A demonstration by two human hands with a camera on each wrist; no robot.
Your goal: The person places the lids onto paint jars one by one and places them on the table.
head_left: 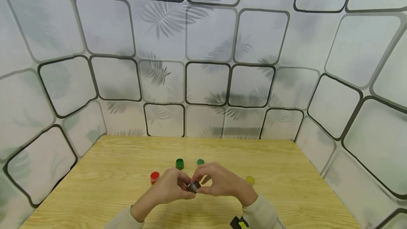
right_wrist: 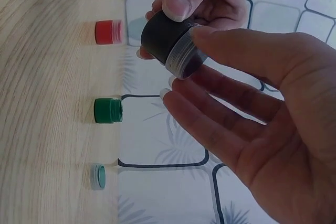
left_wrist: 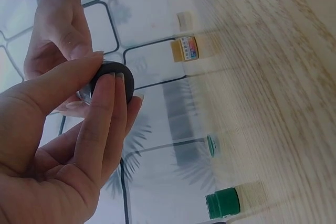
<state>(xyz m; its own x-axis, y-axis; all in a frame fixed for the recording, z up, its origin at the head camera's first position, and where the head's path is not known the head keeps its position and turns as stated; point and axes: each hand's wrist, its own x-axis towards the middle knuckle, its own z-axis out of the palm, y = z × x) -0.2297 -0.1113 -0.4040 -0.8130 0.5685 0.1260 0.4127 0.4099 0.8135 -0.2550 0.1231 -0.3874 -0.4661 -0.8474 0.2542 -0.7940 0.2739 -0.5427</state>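
A small black paint jar [right_wrist: 160,34] with a clear ridged lid [right_wrist: 185,56] is held tilted in front of me, above the table. My left hand [head_left: 171,186] grips the dark body between thumb and fingers. From the other side my right hand [head_left: 219,181] pinches the lid, its thumb on the rim and fingertips beneath. Between the two hands in the head view, the jar [head_left: 193,186] is partly covered by fingers. In the left wrist view its dark round base [left_wrist: 122,80] shows past my left fingers.
On the wooden table [head_left: 127,154] stand a red jar [head_left: 154,177] and a lidless green jar [head_left: 179,164], with a green-tinted lid [head_left: 200,162] nearby. A labelled yellow jar [left_wrist: 186,49] has a small clear lid [left_wrist: 185,21] near it. Patterned panels [head_left: 206,80] border the table.
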